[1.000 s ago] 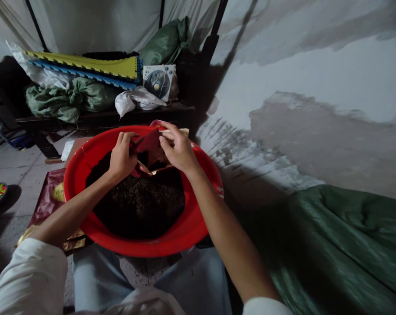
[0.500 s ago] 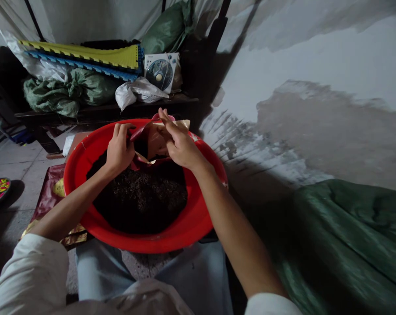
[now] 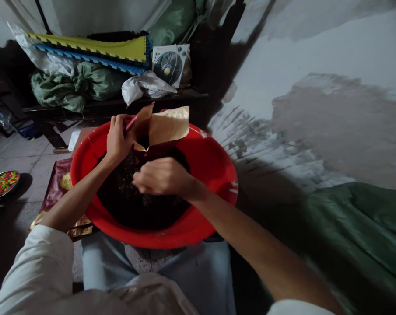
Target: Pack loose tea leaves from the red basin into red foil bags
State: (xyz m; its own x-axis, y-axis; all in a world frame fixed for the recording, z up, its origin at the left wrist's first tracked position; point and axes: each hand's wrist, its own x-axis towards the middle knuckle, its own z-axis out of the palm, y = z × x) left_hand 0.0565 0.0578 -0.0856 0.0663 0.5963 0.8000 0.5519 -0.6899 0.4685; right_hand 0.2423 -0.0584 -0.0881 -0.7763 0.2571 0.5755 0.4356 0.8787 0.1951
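A wide red plastic basin (image 3: 217, 175) holds a heap of dark, loose, fine material (image 3: 145, 216) whose kind I cannot make out. Standing in its far part is a dark red bag (image 3: 169, 127), with its top gaping and its tan lining showing. My left hand (image 3: 117, 139) is closed on the left edge of the bag's mouth. In front of the bag and low over the heap is my right hand (image 3: 163, 176), its fingers curled together and slightly blurred. Whether anything is inside those fingers is hidden.
A flat dark red bag (image 3: 58, 177) lies on the floor left of the basin. Farther left stands a bowl of brightly coloured pieces (image 3: 2, 186). Behind, a dark bench (image 3: 198, 95) carries sacks, foam mats (image 3: 119, 51) and a box fan (image 3: 168, 65). Green sheeting (image 3: 358, 227) lies at right.
My right hand has left the bag's mouth, moved down and toward me over the heap, and its fingers have curled in. My left hand stays on the bag's edge.
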